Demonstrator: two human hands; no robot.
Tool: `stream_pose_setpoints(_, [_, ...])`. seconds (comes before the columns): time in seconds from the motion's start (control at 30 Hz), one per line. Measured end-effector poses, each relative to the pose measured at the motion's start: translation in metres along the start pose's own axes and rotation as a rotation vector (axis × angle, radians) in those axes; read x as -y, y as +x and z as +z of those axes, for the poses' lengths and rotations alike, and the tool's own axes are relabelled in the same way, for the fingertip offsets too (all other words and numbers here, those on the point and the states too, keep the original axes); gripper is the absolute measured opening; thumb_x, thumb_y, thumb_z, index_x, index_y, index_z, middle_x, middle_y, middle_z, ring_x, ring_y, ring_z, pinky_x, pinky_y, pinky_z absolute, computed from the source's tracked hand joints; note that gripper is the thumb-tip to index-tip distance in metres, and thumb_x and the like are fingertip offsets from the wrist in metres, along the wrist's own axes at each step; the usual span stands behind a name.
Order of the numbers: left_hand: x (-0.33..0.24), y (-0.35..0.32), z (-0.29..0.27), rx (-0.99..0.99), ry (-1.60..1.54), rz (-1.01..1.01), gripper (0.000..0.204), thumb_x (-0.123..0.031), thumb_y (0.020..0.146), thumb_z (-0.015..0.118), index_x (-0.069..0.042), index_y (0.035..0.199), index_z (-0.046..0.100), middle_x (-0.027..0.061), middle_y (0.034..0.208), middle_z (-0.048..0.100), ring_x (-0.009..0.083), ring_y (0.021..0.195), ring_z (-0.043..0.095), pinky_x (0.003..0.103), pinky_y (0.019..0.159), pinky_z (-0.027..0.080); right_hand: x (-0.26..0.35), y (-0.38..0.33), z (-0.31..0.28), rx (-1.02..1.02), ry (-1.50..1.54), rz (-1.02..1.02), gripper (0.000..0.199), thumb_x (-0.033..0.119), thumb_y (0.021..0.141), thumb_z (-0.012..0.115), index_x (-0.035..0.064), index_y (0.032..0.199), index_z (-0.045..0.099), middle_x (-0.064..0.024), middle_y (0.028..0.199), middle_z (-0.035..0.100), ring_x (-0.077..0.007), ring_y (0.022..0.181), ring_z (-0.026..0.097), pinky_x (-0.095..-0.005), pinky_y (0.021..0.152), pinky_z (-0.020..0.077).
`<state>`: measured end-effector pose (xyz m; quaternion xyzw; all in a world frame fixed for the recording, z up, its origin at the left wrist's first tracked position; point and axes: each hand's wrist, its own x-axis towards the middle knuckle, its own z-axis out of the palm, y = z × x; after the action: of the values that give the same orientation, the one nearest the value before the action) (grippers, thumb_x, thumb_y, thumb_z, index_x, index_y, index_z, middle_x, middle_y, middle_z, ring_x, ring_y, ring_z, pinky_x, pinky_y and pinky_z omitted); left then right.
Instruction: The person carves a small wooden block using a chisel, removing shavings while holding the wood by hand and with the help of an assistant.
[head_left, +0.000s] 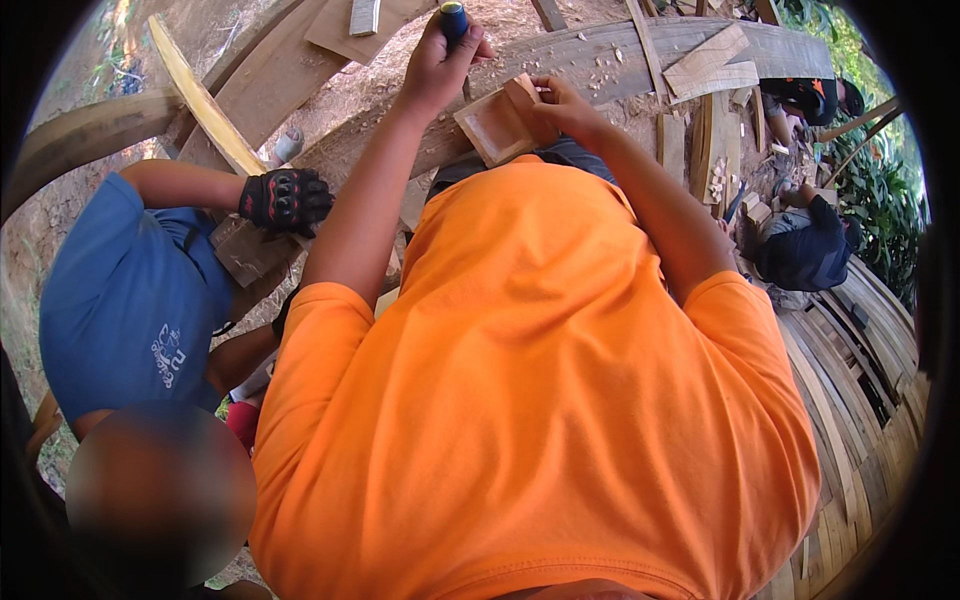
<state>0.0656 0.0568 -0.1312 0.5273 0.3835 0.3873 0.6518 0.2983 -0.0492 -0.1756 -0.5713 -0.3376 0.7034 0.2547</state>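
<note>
Wooden block (497, 125) sits tilted on a curved plank (600, 50), pinched at its right edge by right hand (562, 105). Left hand (440, 60), clenched on a blue-handled tool (453, 18), is raised just left of and above block; tool shaft hidden.

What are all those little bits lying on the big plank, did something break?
Pale wood chips lie scattered over the curved plank, just beyond the wood block in the right hand. The left hand grips a blue-handled tool. Nothing looks broken.
</note>
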Motion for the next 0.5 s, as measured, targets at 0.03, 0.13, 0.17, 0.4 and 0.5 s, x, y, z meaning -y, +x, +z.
stream_pose_setpoints(0.03, [-0.004,0.0,0.002,-0.015,-0.046,-0.015,0.015,-0.023,0.109,0.056,-0.009,0.111,0.051,0.0004,0.089,0.06,0.01,0.082,0.063,0.028,0.078,0.055,0.007,-0.005,0.003,-0.017,-0.018,0.017,0.063,0.009,0.091,0.066,-0.0015,0.148,0.043,-0.0147,0.134,0.062,-0.0209,0.12,0.062,-0.0349,0.103,0.0487])
stream_pose_setpoints(0.13, [-0.016,0.001,0.003,-0.033,-0.036,0.041,0.016,-0.023,0.108,0.057,-0.009,0.112,0.051,0.0001,0.09,0.058,0.0093,0.082,0.062,0.027,0.076,0.054,0.008,-0.005,0.003,-0.031,-0.039,0.001,0.064,0.009,0.09,0.066,-0.0015,0.148,0.042,-0.0147,0.133,0.063,-0.0214,0.12,0.062,-0.0352,0.103,0.0487])
stream_pose_setpoints(0.17, [-0.022,0.002,0.003,-0.016,0.002,0.07,0.016,-0.023,0.108,0.057,-0.008,0.111,0.05,0.0002,0.09,0.058,0.0093,0.082,0.062,0.027,0.076,0.053,0.008,-0.005,0.003,-0.021,-0.029,0.003,0.064,0.009,0.09,0.066,-0.0014,0.148,0.042,-0.0147,0.133,0.063,-0.0215,0.12,0.062,-0.0353,0.103,0.0485])
stream_pose_setpoints(0.4, [-0.053,-0.001,0.021,0.14,0.044,0.169,0.017,-0.021,0.107,0.059,-0.009,0.116,0.052,-0.0021,0.089,0.057,0.0077,0.081,0.059,0.026,0.074,0.051,0.011,-0.006,0.0,-0.008,0.008,0.026,0.065,0.009,0.089,0.064,0.0,0.149,0.041,-0.0136,0.133,0.062,-0.0211,0.12,0.061,-0.0358,0.104,0.0477])
stream_pose_setpoints(0.5, [-0.053,-0.005,0.023,0.18,0.089,0.024,0.017,-0.023,0.106,0.061,-0.009,0.113,0.053,-0.0025,0.086,0.057,0.0074,0.078,0.058,0.026,0.071,0.05,0.009,-0.007,0.001,-0.032,0.028,0.008,0.065,0.009,0.089,0.064,0.001,0.149,0.042,-0.0128,0.132,0.063,-0.0211,0.119,0.062,-0.0358,0.103,0.048])
